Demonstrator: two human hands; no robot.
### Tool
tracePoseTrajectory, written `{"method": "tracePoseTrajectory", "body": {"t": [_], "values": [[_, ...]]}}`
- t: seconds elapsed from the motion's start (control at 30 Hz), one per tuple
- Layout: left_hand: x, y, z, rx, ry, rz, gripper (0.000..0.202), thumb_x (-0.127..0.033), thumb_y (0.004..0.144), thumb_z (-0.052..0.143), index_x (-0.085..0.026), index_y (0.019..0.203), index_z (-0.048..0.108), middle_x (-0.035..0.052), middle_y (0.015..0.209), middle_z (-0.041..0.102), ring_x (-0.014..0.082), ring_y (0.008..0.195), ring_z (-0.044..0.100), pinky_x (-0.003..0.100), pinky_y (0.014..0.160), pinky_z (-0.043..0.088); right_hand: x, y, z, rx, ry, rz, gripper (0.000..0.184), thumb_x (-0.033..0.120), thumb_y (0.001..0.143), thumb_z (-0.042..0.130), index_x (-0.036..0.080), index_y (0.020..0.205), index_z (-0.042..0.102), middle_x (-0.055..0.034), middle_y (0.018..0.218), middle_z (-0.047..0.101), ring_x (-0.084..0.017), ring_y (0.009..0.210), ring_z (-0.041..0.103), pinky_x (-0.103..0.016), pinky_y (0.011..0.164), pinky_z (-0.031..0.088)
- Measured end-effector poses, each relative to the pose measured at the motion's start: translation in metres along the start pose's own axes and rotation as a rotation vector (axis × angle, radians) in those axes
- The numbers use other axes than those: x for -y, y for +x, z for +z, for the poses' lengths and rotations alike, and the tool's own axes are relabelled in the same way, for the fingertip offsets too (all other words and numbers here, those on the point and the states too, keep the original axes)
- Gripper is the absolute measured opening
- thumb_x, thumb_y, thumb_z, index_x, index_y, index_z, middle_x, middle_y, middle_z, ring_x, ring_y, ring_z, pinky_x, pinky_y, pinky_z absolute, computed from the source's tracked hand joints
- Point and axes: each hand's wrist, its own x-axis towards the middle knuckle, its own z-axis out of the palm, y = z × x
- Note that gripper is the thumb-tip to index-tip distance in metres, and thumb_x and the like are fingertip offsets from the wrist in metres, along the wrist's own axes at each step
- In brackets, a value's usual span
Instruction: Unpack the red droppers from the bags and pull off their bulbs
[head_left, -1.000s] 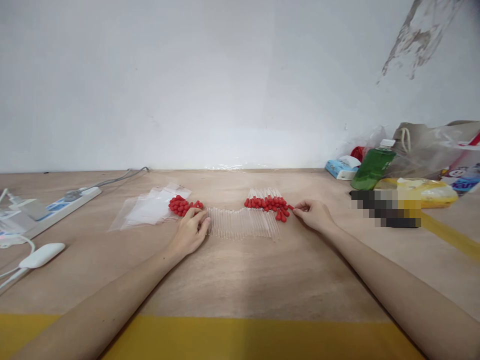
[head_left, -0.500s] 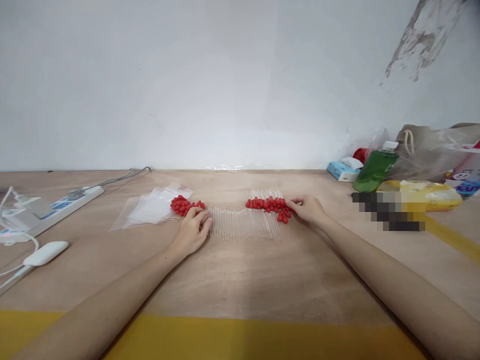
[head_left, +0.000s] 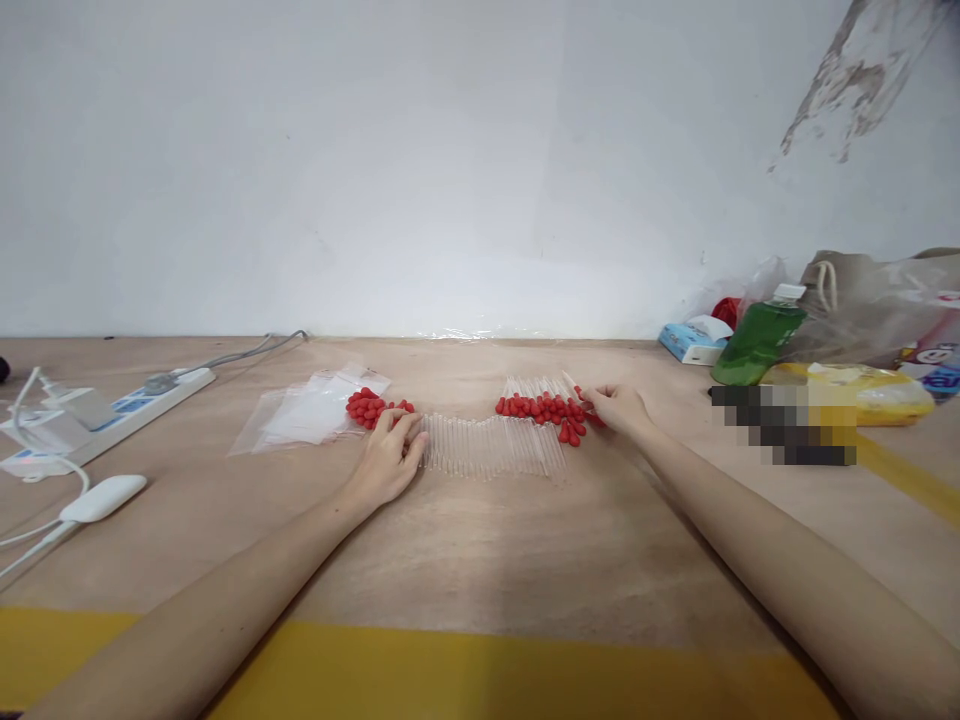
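A row of clear glass tubes (head_left: 491, 446) lies across the middle of the wooden table (head_left: 480, 540). My left hand (head_left: 388, 457) rests at the row's left end, fingers curled onto the tubes, just below a small heap of red rubber bulbs (head_left: 371, 408). My right hand (head_left: 616, 408) sits at the right edge of a second heap of red bulbs (head_left: 546, 409), which lie on more clear tubes (head_left: 534, 385). Its fingers are pinched on one clear tube with a red bulb, tilted up to the left.
Clear plastic bags (head_left: 304, 412) lie left of the bulbs. A white power strip (head_left: 112, 415), adapter and white device (head_left: 103, 497) sit far left. At the right stand a green bottle (head_left: 756, 340), tissue pack (head_left: 694, 340), yellow packet (head_left: 862, 385) and bags. A yellow band (head_left: 480, 670) runs along the near edge.
My right hand has moved left into the right bulb heap and lifted one tube with a bulb. My left hand stays at the tubes' left end. The view shifted slightly.
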Motion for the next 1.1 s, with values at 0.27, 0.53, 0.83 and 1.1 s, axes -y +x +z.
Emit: {"method": "tracePoseTrajectory", "body": {"t": [0.27, 0.53, 0.83, 1.1], "values": [[0.0, 0.001, 0.0, -0.083, 0.042, 0.075, 0.029, -0.029, 0.084, 0.045, -0.016, 0.108, 0.052, 0.0103, 0.109, 0.047, 0.0225, 0.102, 0.049, 0.039, 0.087, 0.043, 0.022, -0.016, -0.01, -0.059, 0.142, -0.052, 0.023, 0.034, 0.065, 0.055, 0.016, 0.077, 0.063, -0.0043, 0.072, 0.067, -0.014, 0.063, 0.059, -0.022, 0.054, 0.042], [-0.036, 0.0, -0.009, -0.09, 0.121, 0.464, 0.036, -0.028, 0.084, 0.049, -0.024, 0.12, 0.049, 0.0095, 0.117, 0.052, 0.024, 0.107, 0.046, 0.042, 0.089, 0.035, 0.049, -0.102, 0.007, -0.048, -0.104, -0.926, 0.007, 0.019, 0.067, 0.055, 0.02, 0.072, 0.06, 0.001, 0.067, 0.062, -0.014, 0.069, 0.053, -0.035, 0.078, 0.03], [-0.05, -0.007, 0.009, -0.066, 0.068, 0.65, 0.015, -0.024, 0.084, 0.051, -0.019, 0.094, 0.062, 0.0017, 0.071, 0.061, 0.0132, 0.067, 0.05, 0.029, 0.067, 0.034, 0.048, -0.116, 0.027, -0.111, -0.155, -1.072, 0.01, 0.026, 0.075, 0.056, 0.021, 0.082, 0.061, 0.0002, 0.074, 0.065, -0.015, 0.074, 0.05, -0.036, 0.08, 0.025], [-0.055, -0.011, 0.002, 0.012, 0.087, 0.678, 0.02, -0.019, 0.088, 0.041, -0.014, 0.084, 0.06, 0.0024, 0.065, 0.054, 0.0128, 0.063, 0.048, 0.027, 0.063, 0.035, 0.05, -0.119, 0.027, -0.109, -0.269, -1.234, 0.014, 0.027, 0.082, 0.053, 0.021, 0.075, 0.064, 0.0017, 0.057, 0.055, -0.012, 0.066, 0.045, -0.033, 0.077, 0.028]]}}
